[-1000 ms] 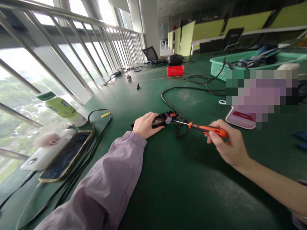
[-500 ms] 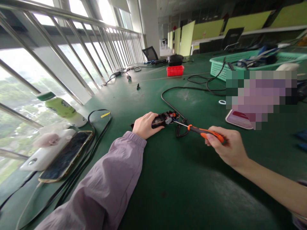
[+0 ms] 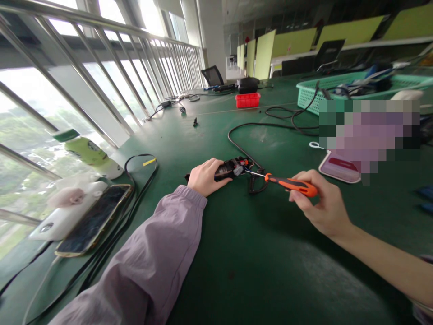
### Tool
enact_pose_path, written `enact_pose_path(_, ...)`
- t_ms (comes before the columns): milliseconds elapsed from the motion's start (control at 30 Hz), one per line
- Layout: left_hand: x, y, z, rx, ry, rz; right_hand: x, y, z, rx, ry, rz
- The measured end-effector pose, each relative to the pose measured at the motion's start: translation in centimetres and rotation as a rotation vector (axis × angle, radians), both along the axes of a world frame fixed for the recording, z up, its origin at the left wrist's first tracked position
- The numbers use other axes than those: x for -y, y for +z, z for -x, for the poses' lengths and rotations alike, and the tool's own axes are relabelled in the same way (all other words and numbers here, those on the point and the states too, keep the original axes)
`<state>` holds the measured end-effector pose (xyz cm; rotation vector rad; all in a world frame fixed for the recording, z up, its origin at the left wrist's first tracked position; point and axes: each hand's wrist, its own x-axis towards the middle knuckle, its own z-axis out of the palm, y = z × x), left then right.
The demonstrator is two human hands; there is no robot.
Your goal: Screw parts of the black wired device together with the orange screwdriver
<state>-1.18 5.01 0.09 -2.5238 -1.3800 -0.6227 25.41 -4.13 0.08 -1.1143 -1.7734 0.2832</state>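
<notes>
On our far left, a phone (image 3: 94, 221) lies flat beside some cables (image 3: 130, 205), well apart from our hands, probably to leave us room. Our left hand (image 3: 208, 177) is closed around the device (image 3: 233, 168), thumb along its near side and the other fingers over the top; we judge that this grip pins it against turning. The device lies near the middle of the table (image 3: 230, 239), its exposed insides, with wires and an orange-red part, facing right, where the tool can reach them. A black cord (image 3: 229, 134) curves behind that end. Our right hand (image 3: 324, 203) grips the screwdriver (image 3: 291, 184) by its handle, fingers closed; the low slant seems meant to let the shaft come in from the side. We cannot tell whether its tip touches anything.

Of the containers, the bottle (image 3: 89, 153) is capped in green, its contents unclear to us. The red box (image 3: 247, 102) shows us only its outside well. The basket (image 3: 308, 100) holds tangled cables and something blue.
</notes>
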Motion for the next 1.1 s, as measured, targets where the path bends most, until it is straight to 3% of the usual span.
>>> enact_pose_path(100,0.0,0.0,0.0,0.0,-0.003,-0.003,-0.1,-0.1,-0.1,-0.046,-0.014,-0.015)
enact_pose_path(333,0.0,0.0,0.1,0.004,-0.004,0.004,0.0,0.0,-0.2,0.067,0.05,0.125)
enact_pose_path(600,0.2,0.6,0.2,0.011,0.004,0.043,-0.1,0.4,0.2,-0.056,0.004,0.035)
enact_pose_path(867,0.4,0.9,0.3,0.017,0.015,0.064,-0.1,1.2,0.0,0.073,0.01,0.042)
enact_pose_path(1100,0.5,1.1,0.3,0.028,0.018,0.088,-0.2,0.9,0.3,-0.056,-0.009,0.003)
